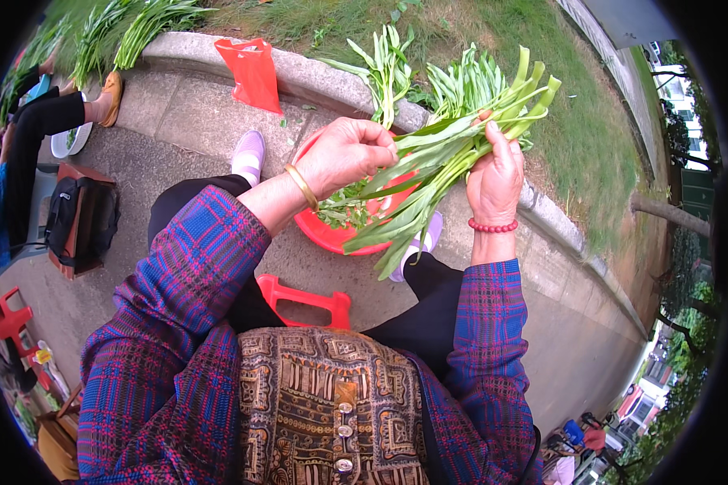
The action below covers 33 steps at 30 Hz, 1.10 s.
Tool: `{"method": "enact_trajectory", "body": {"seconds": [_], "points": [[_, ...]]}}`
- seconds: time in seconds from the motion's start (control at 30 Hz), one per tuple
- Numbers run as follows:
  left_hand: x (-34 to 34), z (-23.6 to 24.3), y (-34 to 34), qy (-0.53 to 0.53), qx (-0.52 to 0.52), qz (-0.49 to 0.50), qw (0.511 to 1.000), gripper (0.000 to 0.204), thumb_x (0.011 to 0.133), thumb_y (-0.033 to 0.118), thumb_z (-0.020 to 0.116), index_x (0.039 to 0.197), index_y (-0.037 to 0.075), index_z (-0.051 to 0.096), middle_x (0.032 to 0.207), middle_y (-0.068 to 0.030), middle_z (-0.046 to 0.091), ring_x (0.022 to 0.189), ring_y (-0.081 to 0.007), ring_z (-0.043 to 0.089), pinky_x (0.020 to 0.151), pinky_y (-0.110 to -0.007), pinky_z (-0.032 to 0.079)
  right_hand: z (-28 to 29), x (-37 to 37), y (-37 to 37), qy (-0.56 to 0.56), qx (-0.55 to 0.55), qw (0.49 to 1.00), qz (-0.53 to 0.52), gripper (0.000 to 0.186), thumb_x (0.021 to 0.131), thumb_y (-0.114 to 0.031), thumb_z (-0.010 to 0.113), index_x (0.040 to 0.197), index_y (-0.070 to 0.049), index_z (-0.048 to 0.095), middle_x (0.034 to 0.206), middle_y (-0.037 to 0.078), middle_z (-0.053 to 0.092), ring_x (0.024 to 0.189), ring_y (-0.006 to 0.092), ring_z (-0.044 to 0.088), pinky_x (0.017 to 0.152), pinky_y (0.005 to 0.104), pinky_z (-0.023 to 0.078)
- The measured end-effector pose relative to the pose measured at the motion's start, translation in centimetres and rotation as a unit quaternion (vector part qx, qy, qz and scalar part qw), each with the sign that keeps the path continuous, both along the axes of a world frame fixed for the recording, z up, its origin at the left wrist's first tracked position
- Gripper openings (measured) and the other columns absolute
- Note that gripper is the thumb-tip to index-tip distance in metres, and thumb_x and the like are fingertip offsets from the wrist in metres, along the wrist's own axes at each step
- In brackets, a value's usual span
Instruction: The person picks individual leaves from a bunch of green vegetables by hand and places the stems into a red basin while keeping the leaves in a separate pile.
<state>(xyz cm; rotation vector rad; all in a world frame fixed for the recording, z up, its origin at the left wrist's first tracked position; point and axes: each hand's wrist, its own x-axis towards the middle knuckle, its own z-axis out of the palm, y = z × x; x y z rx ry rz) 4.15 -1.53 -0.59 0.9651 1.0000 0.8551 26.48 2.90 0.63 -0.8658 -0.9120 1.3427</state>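
The bunch of green stalks [445, 153] is held above the red basin [332, 234], right hand [495, 174] wrapped round its stems, left hand [349, 152] clenched on the leafy end. Trimmings already lie in the basin; beyond it, more greens [388, 73] wait on the kerb, seemingly unsorted.

1. You're working in soft, even daylight, overcast by the look of it, with no hard shadows on the pavement [178, 121].
2. Colours come out punchy; the red basin [332, 234] and green stalks [437, 162] aren't blown out.
3. Fisheye bends the curb [299, 73] hard, and a black vignette rings your frame.
4. The centre is sharp; the edges go soft and smeary, especially far right.
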Motion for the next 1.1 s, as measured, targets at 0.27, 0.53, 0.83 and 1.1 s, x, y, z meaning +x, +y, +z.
{"method": "enact_trajectory", "body": {"seconds": [0.27, 0.53, 0.83, 1.1], "points": [[-0.2, -0.4, 0.5, -0.013, -0.034, 0.100, 0.994, 0.004, 0.079, 0.010, 0.062, 0.077, 0.006, 0.063, 0.071, 0.0014, 0.059, 0.060, -0.0049, 0.053, 0.047, -0.019, 0.039, -0.4, -0.2, 0.2, -0.060, 0.003, 0.994, -0.097, 0.020, 0.093, -0.010, 0.054, 0.110, 0.000, 0.059, 0.104, 0.004, 0.062, 0.093, 0.0128, 0.056, 0.085, 0.0272, 0.044], [0.7, -0.1, 0.3, -0.085, -0.059, 0.200, 0.974, 0.006, 0.089, 0.012, 0.057, 0.084, 0.008, 0.057, 0.074, -0.0005, 0.059, 0.060, -0.0068, 0.054, 0.052, -0.022, 0.046, -1.3, -0.5, 0.1, -0.046, -0.019, 0.992, -0.116, 0.023, 0.092, -0.013, 0.055, 0.113, -0.001, 0.055, 0.104, 0.003, 0.058, 0.093, 0.0127, 0.053, 0.085, 0.0282, 0.042], [-0.2, -1.1, 0.6, -0.093, -0.012, 0.222, 0.971, 0.007, 0.090, 0.006, 0.056, 0.094, 0.004, 0.061, 0.075, -0.0011, 0.060, 0.061, -0.0065, 0.055, 0.054, -0.021, 0.047, -0.7, -0.2, 0.0, -0.019, -0.039, 0.993, -0.113, 0.023, 0.093, -0.012, 0.054, 0.112, -0.001, 0.055, 0.105, 0.004, 0.059, 0.093, 0.0134, 0.054, 0.086, 0.0286, 0.042], [0.7, -0.1, -0.1, -0.068, -0.002, 0.093, 0.993, 0.013, 0.086, 0.009, 0.058, 0.094, 0.001, 0.066, 0.077, -0.0007, 0.063, 0.062, -0.0050, 0.054, 0.059, -0.021, 0.046, -0.3, -0.8, -0.4, -0.058, -0.002, 0.993, -0.101, 0.022, 0.093, -0.011, 0.054, 0.112, 0.000, 0.057, 0.105, 0.003, 0.060, 0.094, 0.0118, 0.054, 0.086, 0.0270, 0.042]]}}
